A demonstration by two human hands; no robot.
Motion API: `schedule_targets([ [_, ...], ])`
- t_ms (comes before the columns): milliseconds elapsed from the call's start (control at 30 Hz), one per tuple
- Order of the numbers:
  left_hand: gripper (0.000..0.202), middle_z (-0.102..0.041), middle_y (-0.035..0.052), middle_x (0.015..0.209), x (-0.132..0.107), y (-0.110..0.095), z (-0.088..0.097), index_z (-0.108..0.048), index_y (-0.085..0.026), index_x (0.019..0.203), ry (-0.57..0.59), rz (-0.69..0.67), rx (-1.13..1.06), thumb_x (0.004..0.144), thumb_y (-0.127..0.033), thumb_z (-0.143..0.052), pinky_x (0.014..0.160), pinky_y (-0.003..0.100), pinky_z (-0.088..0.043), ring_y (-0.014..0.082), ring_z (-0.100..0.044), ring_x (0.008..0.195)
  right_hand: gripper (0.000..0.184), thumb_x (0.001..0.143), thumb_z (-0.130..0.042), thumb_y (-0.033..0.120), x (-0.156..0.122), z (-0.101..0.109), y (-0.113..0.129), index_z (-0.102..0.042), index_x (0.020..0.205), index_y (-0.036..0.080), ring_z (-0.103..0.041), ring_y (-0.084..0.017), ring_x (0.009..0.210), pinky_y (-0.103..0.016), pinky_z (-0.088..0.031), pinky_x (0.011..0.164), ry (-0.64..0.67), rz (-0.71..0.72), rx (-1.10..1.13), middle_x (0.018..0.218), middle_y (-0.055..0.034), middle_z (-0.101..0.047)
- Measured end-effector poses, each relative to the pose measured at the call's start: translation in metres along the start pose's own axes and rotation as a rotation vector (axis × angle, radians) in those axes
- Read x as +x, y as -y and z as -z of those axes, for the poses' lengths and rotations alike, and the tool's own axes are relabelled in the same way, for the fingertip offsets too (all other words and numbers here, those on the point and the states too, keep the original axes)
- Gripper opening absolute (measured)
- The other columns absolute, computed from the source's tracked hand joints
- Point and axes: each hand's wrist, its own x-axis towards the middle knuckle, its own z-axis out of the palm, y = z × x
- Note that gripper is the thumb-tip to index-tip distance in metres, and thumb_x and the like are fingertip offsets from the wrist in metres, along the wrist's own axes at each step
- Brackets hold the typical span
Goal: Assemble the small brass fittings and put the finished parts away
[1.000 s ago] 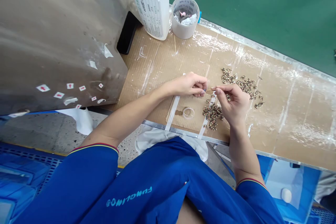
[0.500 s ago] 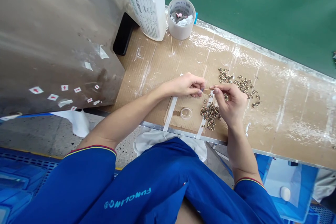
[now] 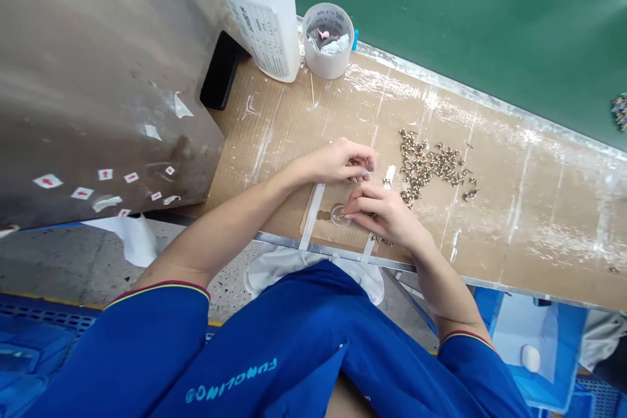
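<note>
My left hand (image 3: 343,162) hovers over the cardboard-covered bench (image 3: 514,209) with its fingers pinched together on something too small to make out. My right hand (image 3: 382,212) is lowered just in front of it, its fingertips reaching to a small clear round dish (image 3: 337,214) and covering the nearer heap of small brass parts. Whether that hand holds a thin stick is hidden. A scattered pile of small brass parts (image 3: 431,166) lies just right of both hands. White tape strips (image 3: 313,215) run across the cardboard under the hands.
A white plastic jug (image 3: 259,10) and a roll-shaped cup with scraps (image 3: 328,39) stand at the back left of the bench. A steel panel with red-arrow stickers (image 3: 98,111) rises on the left. A green wall (image 3: 465,19) backs the bench. Blue crates (image 3: 539,346) lie below.
My right hand has dropped from in front of my left hand down and left onto the clear dish, covering the nearer heap of parts. The camera has shifted slightly.
</note>
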Motion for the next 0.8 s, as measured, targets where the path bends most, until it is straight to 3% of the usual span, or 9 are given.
schedule_targets([
  [100, 0.012, -0.075, 0.002, 0.078, 0.0, 0.0, 0.0, -0.069, -0.013, 0.09, -0.003, -0.003, 0.015, 0.087, -0.004, -0.062, 0.069, 0.019, -0.054, 0.0102, -0.072, 0.072, 0.02, 0.102, -0.063, 0.041, -0.004, 0.011, -0.001, -0.072, 0.106, 0.023, -0.067, -0.017, 0.082, -0.032, -0.056, 0.074, -0.046, -0.063, 0.03, 0.096, -0.0055, -0.072],
  [167, 0.011, -0.074, 0.0021, 0.077, -0.001, -0.001, 0.0, -0.069, -0.013, 0.091, -0.001, 0.007, -0.01, 0.088, -0.005, -0.062, 0.068, 0.02, -0.054, 0.0094, -0.07, 0.069, 0.023, 0.1, -0.064, 0.045, -0.009, 0.026, -0.006, -0.072, 0.107, 0.025, -0.067, -0.018, 0.08, -0.033, -0.055, 0.073, -0.205, -0.185, -0.029, 0.096, -0.005, -0.074],
  [267, 0.01, -0.075, 0.0044, 0.079, -0.002, 0.0, -0.002, -0.067, -0.012, 0.092, 0.001, 0.039, -0.107, 0.089, -0.005, -0.061, 0.067, 0.02, -0.056, 0.0094, -0.071, 0.068, 0.017, 0.098, -0.063, 0.038, -0.019, 0.047, -0.023, -0.071, 0.094, 0.024, -0.064, -0.018, 0.072, -0.034, -0.052, 0.069, -0.529, -0.458, -0.246, 0.085, -0.004, -0.072],
  [333, 0.009, -0.076, 0.0051, 0.079, -0.002, 0.001, -0.003, -0.065, -0.012, 0.091, 0.0, 0.051, -0.147, 0.088, -0.004, -0.062, 0.067, 0.02, -0.057, 0.0094, -0.071, 0.068, 0.016, 0.095, -0.064, 0.034, -0.022, 0.054, -0.038, -0.069, 0.084, 0.023, -0.061, -0.018, 0.067, -0.035, -0.049, 0.068, -0.617, -0.599, -0.361, 0.077, -0.0029, -0.069],
  [467, 0.008, -0.076, 0.0054, 0.08, -0.001, 0.003, -0.004, -0.065, -0.012, 0.091, -0.006, 0.057, -0.172, 0.088, -0.005, -0.062, 0.066, 0.019, -0.058, 0.0092, -0.071, 0.068, 0.015, 0.09, -0.066, 0.032, -0.018, 0.05, -0.055, -0.066, 0.08, 0.022, -0.058, -0.02, 0.07, -0.037, -0.049, 0.074, -0.572, -0.698, -0.463, 0.077, -0.0031, -0.064],
  [600, 0.007, -0.075, 0.0045, 0.08, -0.001, 0.002, -0.004, -0.065, -0.012, 0.091, -0.012, 0.052, -0.176, 0.089, -0.006, -0.063, 0.066, 0.017, -0.057, 0.0082, -0.071, 0.068, 0.011, 0.086, -0.07, 0.03, -0.015, 0.043, -0.054, -0.065, 0.083, 0.022, -0.059, -0.022, 0.08, -0.04, -0.048, 0.081, -0.506, -0.708, -0.521, 0.088, -0.0054, -0.064],
  [800, 0.011, -0.074, 0.0032, 0.078, -0.001, 0.003, -0.006, -0.064, -0.012, 0.091, -0.021, 0.071, -0.164, 0.088, -0.003, -0.061, 0.069, 0.019, -0.057, 0.0078, -0.07, 0.068, 0.013, 0.088, -0.064, 0.028, -0.022, 0.043, -0.053, -0.058, 0.078, 0.023, -0.058, -0.023, 0.079, -0.04, -0.048, 0.08, -0.458, -0.686, -0.57, 0.086, -0.0059, -0.063],
])
